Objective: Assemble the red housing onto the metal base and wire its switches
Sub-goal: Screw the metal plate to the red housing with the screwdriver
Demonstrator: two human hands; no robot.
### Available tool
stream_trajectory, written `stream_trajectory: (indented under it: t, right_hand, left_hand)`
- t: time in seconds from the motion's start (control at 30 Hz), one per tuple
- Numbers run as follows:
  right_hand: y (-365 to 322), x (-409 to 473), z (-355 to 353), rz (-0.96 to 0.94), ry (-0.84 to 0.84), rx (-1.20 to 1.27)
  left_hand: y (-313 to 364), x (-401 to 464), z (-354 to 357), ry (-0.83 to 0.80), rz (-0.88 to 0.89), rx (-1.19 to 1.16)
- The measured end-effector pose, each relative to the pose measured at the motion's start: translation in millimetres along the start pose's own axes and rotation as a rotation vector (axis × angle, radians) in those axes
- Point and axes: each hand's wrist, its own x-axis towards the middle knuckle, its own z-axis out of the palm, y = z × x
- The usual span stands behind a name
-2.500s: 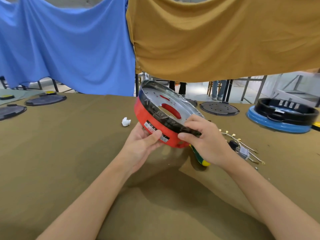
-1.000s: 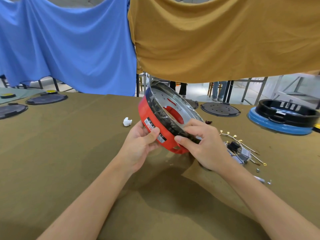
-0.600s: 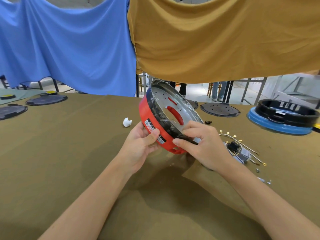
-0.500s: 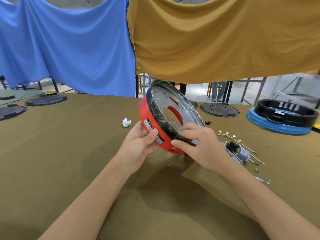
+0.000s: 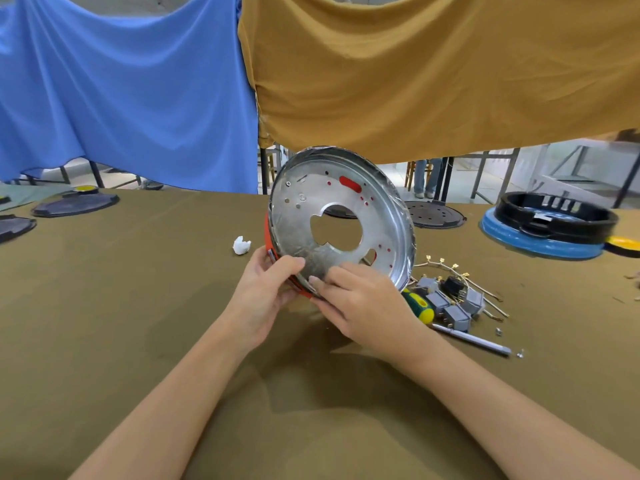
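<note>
- Held up on edge above the olive-brown cloth table (image 5: 104, 306): round silver metal base (image 5: 341, 223) seated in the red ring housing (image 5: 268, 237), face tilted toward the camera.
- Left hand (image 5: 263, 296) curled round the lower left rim, thumb over the metal lip.
- Right hand (image 5: 363, 306) closed on the lower rim just beside it, fingertips pinching the edge.
- Judged light and stiff, but thin sheet with a possibly sharp, slick rim; best taken by the red wall, not the lip.
- Just right of the right hand: grey switches with brass-tipped wires (image 5: 453, 299), green-and-yellow screwdriver (image 5: 420, 304), loose small screws (image 5: 498, 330).
- Left of the left hand: small white crumpled scrap (image 5: 241, 244), then open cloth for setting down.
- Hanging blue and mustard cloths (image 5: 415, 71) close overhead beyond the hands, limiting lift.
</note>
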Motion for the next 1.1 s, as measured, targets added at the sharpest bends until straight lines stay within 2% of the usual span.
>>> stream_trajectory:
  t: [0.37, 0.6, 0.67, 0.8, 1.1]
  right_hand:
    - [-7.2, 0.9, -2.9, -0.015, 0.076, -0.051]
    - [-7.1, 2.3, -6.1, 0.001, -0.032, 0.029]
    - [-7.5, 2.2, -9.1, 0.095, -0.078, 0.189]
    - [-3.8, 6.6, -13.1, 0.418, -0.082, 0.62]
    - [-4.1, 17.8, -12.5, 0.691, -0.029, 0.69]
  left_hand:
    - [3.2, -2.9, 0.9, 0.015, 0.099, -0.086]
    - [3.3, -2.5, 0.9, 0.031, 0.128, -0.067]
    - [3.5, -2.9, 0.1, 0.033, 0.137, -0.067]
    - [2.3, -3.0, 0.6, 0.035, 0.166, -0.048]
    - [-3.0, -4.8, 4.5, 0.001, 0.199, 0.025]
